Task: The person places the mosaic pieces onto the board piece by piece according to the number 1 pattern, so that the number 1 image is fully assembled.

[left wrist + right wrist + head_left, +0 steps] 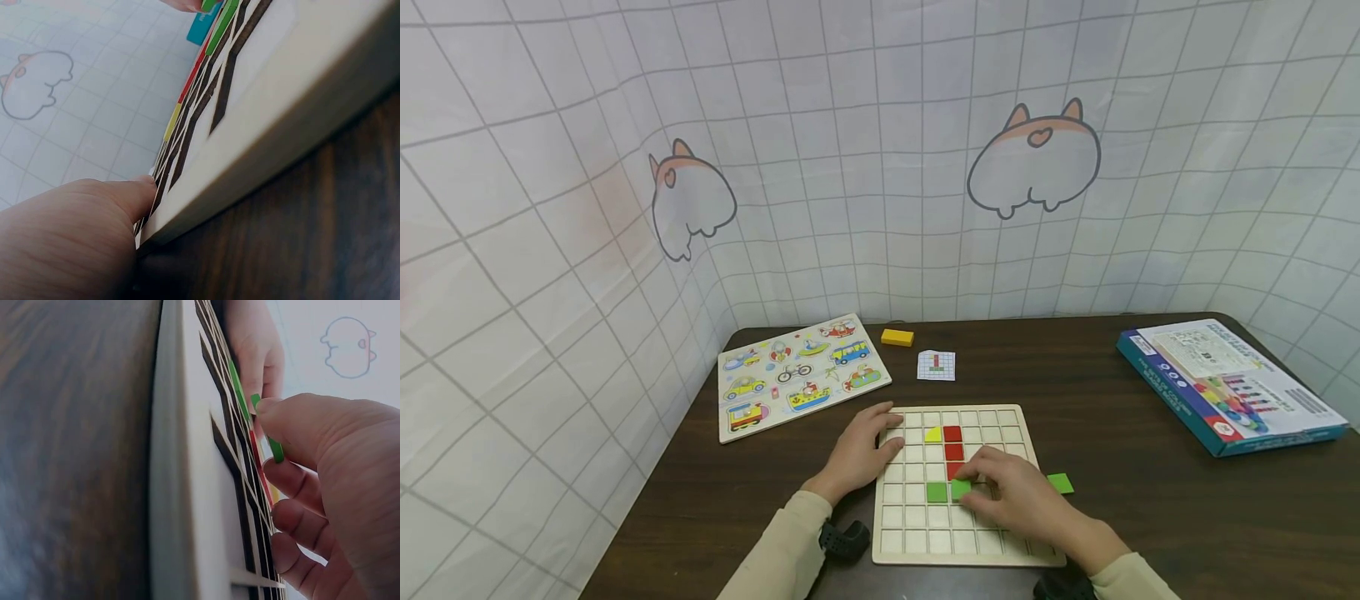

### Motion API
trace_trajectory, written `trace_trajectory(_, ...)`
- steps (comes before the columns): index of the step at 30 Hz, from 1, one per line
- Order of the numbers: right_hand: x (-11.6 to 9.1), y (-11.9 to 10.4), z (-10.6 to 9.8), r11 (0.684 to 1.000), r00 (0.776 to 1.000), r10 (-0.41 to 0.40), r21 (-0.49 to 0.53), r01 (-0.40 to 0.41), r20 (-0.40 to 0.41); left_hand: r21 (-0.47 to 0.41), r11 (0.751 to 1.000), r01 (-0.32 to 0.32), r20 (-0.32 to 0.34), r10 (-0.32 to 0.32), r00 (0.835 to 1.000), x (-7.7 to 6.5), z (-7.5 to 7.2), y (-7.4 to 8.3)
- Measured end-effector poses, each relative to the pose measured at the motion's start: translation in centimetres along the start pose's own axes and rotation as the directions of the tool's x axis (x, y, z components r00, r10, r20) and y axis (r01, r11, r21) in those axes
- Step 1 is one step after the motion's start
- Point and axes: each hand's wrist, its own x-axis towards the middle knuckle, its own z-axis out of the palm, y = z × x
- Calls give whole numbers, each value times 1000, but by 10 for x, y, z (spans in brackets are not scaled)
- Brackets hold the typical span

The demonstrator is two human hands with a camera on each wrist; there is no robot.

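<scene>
A light wooden grid board lies on the dark table. My right hand is over its middle and pinches a green square tile between thumb and fingers. In the right wrist view this green tile is tilted just above the board. Another green tile lies in the grid to its left. Above them are a column of red tiles and a yellow tile with a rounded corner. My left hand rests at the board's left edge, its thumb on the grid.
A loose green tile lies right of the board. Behind the board are a small grid card with a red and green pattern and a yellow block. A picture board of vehicles lies back left, a teal-edged box at right.
</scene>
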Motion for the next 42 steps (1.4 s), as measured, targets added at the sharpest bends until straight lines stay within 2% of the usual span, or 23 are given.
trace_trajectory(11,0,-3,3,999,1000,-23,-41,23,7,-5,1000,-2,-5,2,1000,0,0,0)
trace_trajectory(21,2,-2,6,997,1000,-4,-76,4,5,-8,1000,12,-3,-12,1000,0,-1,-1)
trace_trajectory(42,0,-1,7,997,999,33,-75,-32,12,-3,1000,12,-5,-12,1000,1,2,-1)
